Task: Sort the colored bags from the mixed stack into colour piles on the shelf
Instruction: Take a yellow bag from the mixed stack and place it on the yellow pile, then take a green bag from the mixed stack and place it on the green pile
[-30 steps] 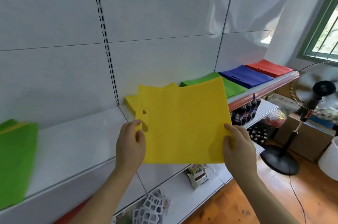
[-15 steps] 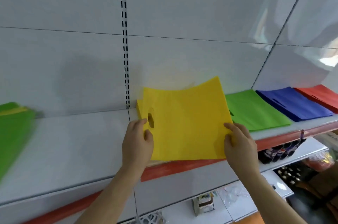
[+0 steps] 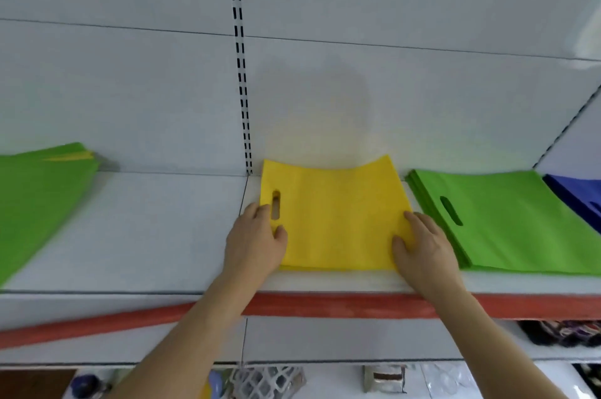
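yellow bag [image 3: 335, 216] | loc: flat on yellow pile, shelf [image 3: 146, 236], beside green pile [image 3: 507, 219] | L hand [image 3: 255, 242] + R hand [image 3: 422, 250]: fingers grasp bag's side edges | step: placing | next (est.): let go, square edges, fetch from mixed stack [image 3: 35, 197]

no readable text, labels or numbers anywhere

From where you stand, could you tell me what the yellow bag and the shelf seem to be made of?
Yellow bag: probably non-woven fabric, matte, thin; its far edge curls and the handle slot is die-cut. Shelf: likely white-painted metal, smooth with a faint sheen, red front strip.
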Available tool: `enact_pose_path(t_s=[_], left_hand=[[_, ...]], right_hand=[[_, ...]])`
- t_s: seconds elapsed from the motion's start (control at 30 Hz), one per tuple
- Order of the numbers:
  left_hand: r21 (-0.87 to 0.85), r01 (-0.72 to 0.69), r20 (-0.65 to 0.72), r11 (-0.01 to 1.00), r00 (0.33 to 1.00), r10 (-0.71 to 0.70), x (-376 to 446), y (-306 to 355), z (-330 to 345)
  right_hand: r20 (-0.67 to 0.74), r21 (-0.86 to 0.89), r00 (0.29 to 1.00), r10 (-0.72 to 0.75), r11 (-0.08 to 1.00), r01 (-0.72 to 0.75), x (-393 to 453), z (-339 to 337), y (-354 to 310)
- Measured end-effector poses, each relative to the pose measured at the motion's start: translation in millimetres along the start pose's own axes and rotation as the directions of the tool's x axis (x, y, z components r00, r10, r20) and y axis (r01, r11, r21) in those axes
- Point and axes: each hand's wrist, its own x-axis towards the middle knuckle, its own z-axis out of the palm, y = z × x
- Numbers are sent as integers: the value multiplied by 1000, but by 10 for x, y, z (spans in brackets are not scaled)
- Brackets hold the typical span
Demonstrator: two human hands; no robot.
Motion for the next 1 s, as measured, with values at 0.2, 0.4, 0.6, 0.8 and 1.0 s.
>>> enact_pose_path(t_s=[0.2, 0.4, 0.6, 0.8, 1.0], left_hand=[[145, 43, 54, 988, 997, -52, -20, 91, -12], [156, 53, 137, 986, 988, -75, -26, 142, -72], [90, 95, 137, 991, 985, -107, -29, 151, -96], [55, 168, -88, 984, 983, -163, -201, 178, -155], [230, 252, -246, 940, 950, -194, -594, -166, -396]], right_hand=[[76, -81, 996, -35, 996, 41, 119, 73, 22], [114, -228, 993, -33, 972, 58, 70, 76, 17], [137, -235, 990, -34, 970, 65, 58, 22, -43], [60, -215, 971, -231, 947, 239, 29, -11, -220], [137, -182, 901, -413, 883, 432, -267, 200, -839]])
